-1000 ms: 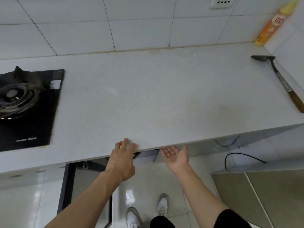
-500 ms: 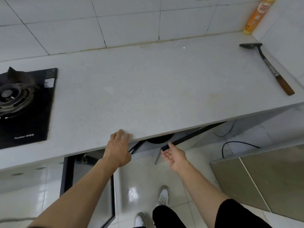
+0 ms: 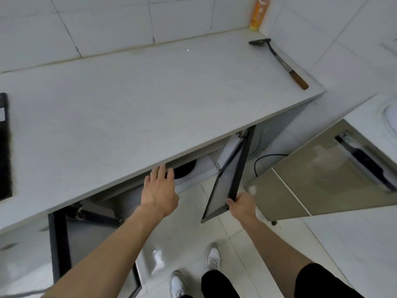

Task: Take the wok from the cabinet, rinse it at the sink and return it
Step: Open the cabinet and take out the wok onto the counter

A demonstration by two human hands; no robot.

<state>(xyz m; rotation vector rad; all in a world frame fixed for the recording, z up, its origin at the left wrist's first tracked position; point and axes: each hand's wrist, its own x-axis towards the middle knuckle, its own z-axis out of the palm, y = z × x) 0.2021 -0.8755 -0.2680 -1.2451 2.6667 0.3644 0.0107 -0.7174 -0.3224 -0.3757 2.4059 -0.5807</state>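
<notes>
The wok (image 3: pixel 186 168) is only a dark curved sliver peeking out from under the countertop (image 3: pixel 137 108) edge, sitting inside the cabinet – so it hasn't come out at all yet. The left hand (image 3: pixel 160 191) is reaching toward it with fingers straight and spread, tips right at the counter lip just in front of that dark rim, holding nothing. The right hand (image 3: pixel 241 206) has its fingers curled round the lower corner of the cabinet door (image 3: pixel 227 183) and holds it swung wide open. Progress-wise I'd call this the very start: door open, wok still to be grabbed, and the whole rinse at the sink plus the return trip are ahead. A bit of what looks like a basin rim (image 3: pixel 390 117) shows at the far right edge, but too little to be sure. Compared with half a second ago, the door has gone from barely cracked to fully swung out, and the right hand went from open palm beside it to actually gripping it. The left hand has shifted right along the counter edge, and the view has swung right too – the gas stove (image 3: pixel 4 145) is nearly out of shot now. Further out, a spatula (image 3: pixel 279 61) with a wooden handle lies on the counter near an orange bottle (image 3: pixel 258 15) in the corner.
</notes>
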